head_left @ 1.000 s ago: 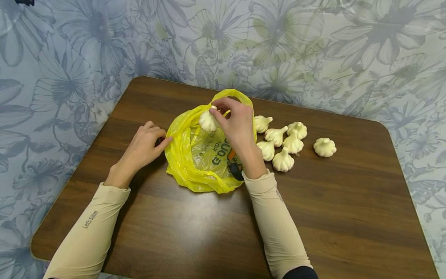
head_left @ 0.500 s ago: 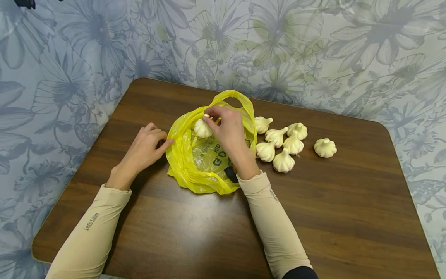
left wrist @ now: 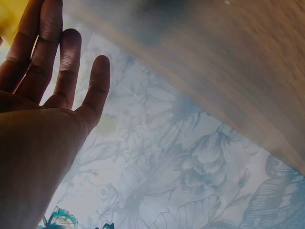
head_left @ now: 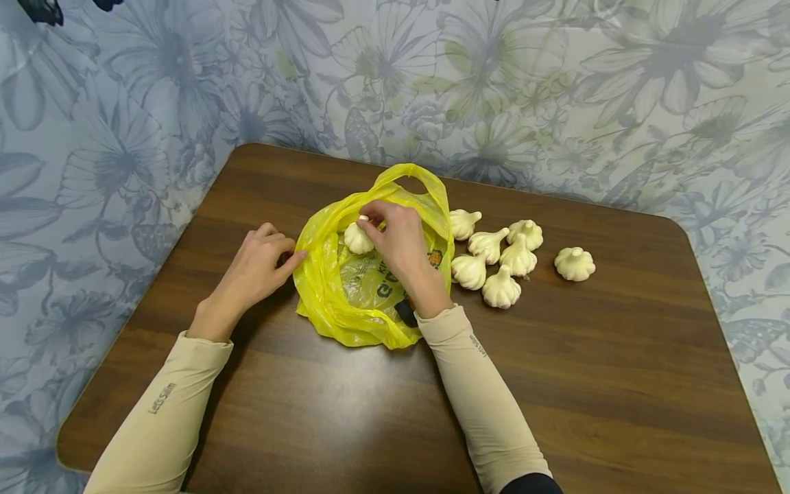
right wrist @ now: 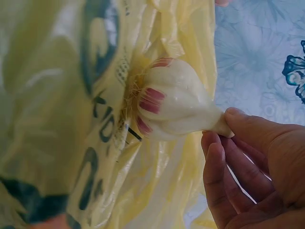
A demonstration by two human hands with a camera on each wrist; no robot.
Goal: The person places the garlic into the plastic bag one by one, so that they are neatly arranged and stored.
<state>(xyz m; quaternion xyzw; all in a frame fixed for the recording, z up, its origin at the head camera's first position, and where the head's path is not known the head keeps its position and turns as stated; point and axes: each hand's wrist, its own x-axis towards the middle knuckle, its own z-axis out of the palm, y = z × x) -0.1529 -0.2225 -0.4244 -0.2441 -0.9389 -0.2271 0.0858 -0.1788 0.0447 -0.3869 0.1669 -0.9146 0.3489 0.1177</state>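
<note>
A yellow plastic bag (head_left: 327, 302) lies with its mouth spread wide on the table. My left hand (head_left: 253, 271) is at its left edge and pinches the rim, thumb against the yellow film; in the left wrist view the left hand (left wrist: 47, 95) shows its other fingers stretched out. Inside the bag's mouth, my right hand (head_left: 401, 240) holds a garlic bulb (head_left: 358, 238) by its stem. Up close, the garlic bulb (right wrist: 171, 102) has purple patches and its root end touches or nearly touches the printed film. Thumb and fingertips of the right hand (right wrist: 252, 167) pinch the stem.
Several garlic bulbs (head_left: 487, 243) lie grouped right of the bag, and one garlic bulb (head_left: 575, 264) sits apart farther right. The brown wooden table (head_left: 617, 384) reaches a wall (head_left: 524, 89) covered in a floral pattern. A bag handle loop (head_left: 441, 189) stands up at the back.
My right hand has lowered the garlic bulb down and slightly left into the bag's mouth. My left hand stays at the bag's left edge.
</note>
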